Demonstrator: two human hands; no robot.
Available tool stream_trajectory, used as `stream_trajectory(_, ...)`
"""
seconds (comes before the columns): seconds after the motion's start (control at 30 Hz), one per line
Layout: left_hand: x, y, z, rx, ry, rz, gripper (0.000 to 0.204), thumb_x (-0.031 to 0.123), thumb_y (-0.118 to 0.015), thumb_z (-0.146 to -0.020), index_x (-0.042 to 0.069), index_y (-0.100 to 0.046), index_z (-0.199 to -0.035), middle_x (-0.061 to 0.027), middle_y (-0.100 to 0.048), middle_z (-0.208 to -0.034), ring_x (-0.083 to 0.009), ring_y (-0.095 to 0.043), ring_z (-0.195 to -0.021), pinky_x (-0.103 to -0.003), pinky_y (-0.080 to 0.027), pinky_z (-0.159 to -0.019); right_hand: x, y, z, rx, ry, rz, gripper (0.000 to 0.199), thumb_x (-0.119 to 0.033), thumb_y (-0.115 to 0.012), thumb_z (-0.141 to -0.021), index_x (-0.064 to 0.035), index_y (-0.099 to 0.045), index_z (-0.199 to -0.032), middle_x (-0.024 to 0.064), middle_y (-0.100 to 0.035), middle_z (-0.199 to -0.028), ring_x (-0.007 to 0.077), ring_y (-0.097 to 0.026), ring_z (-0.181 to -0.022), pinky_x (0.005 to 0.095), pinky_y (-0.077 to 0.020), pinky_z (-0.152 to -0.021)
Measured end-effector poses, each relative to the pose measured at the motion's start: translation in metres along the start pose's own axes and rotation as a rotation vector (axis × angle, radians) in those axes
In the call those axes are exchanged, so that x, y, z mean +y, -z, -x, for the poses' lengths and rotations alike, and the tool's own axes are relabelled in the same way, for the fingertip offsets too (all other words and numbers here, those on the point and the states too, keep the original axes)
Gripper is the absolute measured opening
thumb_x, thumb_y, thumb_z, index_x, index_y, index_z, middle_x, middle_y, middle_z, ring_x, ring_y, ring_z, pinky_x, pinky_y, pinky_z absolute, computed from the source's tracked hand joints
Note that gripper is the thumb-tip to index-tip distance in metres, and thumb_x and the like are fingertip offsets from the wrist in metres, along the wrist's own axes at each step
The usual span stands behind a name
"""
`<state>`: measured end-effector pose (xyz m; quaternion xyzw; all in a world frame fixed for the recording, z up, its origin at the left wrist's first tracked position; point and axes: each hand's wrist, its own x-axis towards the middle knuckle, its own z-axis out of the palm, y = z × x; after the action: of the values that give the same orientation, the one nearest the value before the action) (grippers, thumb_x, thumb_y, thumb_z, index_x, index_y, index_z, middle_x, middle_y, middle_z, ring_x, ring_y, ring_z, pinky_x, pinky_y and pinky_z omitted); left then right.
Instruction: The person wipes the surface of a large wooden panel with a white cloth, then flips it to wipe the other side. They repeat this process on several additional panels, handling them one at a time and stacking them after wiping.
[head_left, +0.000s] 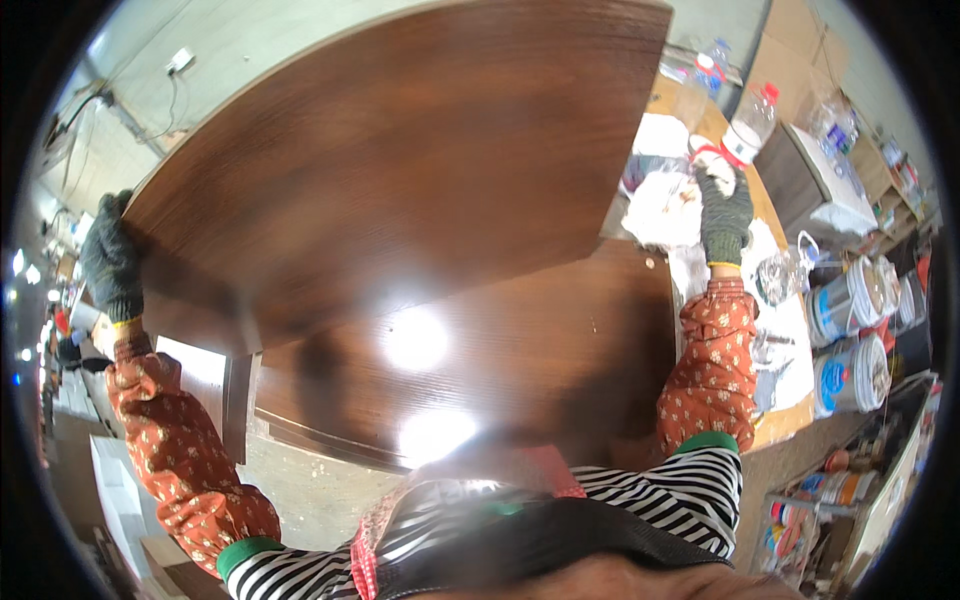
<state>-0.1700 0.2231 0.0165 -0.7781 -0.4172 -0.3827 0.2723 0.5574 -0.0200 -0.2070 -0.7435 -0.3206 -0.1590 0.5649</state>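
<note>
A large dark brown glossy wooden panel (400,170) is raised and tilted in front of me, above a second dark panel (520,350) lying flat beneath it. My left hand (110,262), in a dark knit glove, grips the raised panel's left corner. My right hand (724,212), also gloved, is stretched out to the right beyond the panel's edge, resting on or at a white cloth (662,205) and a small red-and-white object; its grip is hard to make out. Both forearms wear red flowered sleeve covers.
A cluttered wooden bench (775,425) on the right carries plastic bottles (752,122), paint cans (850,372) and crumpled plastic. Cardboard boxes (800,40) stand behind. A pale wall (250,50) is at the back, and bare floor (300,485) lies below left.
</note>
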Motion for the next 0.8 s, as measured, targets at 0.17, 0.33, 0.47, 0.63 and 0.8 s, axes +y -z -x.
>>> stream_trajectory(0.17,0.009,0.001,0.005,0.057,-0.128,-0.181,0.033,0.017,-0.044,-0.100,0.014,-0.069,-0.121,-0.0116,-0.071,-0.119,-0.0318,-0.064,-0.112,-0.041,-0.047,-0.102,-0.021,-0.031,-0.009,-0.371,0.389,0.393,0.047,-0.032,-0.073,-0.085,-0.0094,-0.062,-0.125,0.0237,-0.065,-0.110,0.0414,-0.060,-0.108,0.0467,-0.0483,-0.093)
stream_trajectory(0.33,0.024,0.003,0.007,0.029,-0.145,-0.413,0.034,0.017,-0.045,-0.097,0.016,-0.066,-0.123,-0.0111,-0.069,-0.117,-0.0324,-0.063,-0.107,-0.045,-0.048,-0.096,-0.052,-0.052,-0.035,-0.486,0.397,0.320,0.032,-0.030,-0.070,-0.087,-0.0138,-0.067,-0.114,0.0190,-0.069,-0.099,0.0409,-0.066,-0.096,0.0461,-0.0526,-0.084)
stream_trajectory(0.47,0.037,0.007,0.002,-0.026,-0.044,-0.405,0.032,0.019,-0.045,-0.096,0.019,-0.066,-0.121,-0.0099,-0.069,-0.111,-0.0333,-0.063,-0.102,-0.046,-0.048,-0.089,-0.121,-0.017,-0.115,-0.314,0.637,-0.052,0.032,-0.016,-0.068,-0.091,-0.0022,-0.066,-0.119,0.0124,-0.071,-0.111,0.0233,-0.066,-0.106,0.0351,-0.0516,-0.091)
stream_trajectory(0.63,0.058,0.014,-0.005,0.136,-0.137,-0.290,0.036,0.040,-0.043,-0.100,0.019,-0.070,-0.111,-0.0111,-0.072,-0.099,-0.0343,-0.066,-0.085,-0.049,-0.050,-0.075,-0.244,0.066,-0.093,0.083,0.490,-0.229,0.032,-0.017,-0.076,-0.089,-0.0022,-0.066,-0.116,0.0055,-0.073,-0.103,0.0149,-0.068,-0.097,0.0287,-0.0551,-0.082)
stream_trajectory(0.8,0.092,0.023,-0.009,0.192,-0.222,-0.418,0.031,0.035,-0.048,-0.099,0.018,-0.068,-0.114,-0.0065,-0.072,-0.097,-0.0288,-0.066,-0.079,-0.047,-0.051,-0.065,-0.363,0.033,-0.002,-0.221,0.910,-0.111,0.043,-0.031,-0.075,-0.088,-0.0090,-0.065,-0.123,0.0134,-0.072,-0.095,0.0304,-0.070,-0.096,0.0403,-0.0536,-0.086)
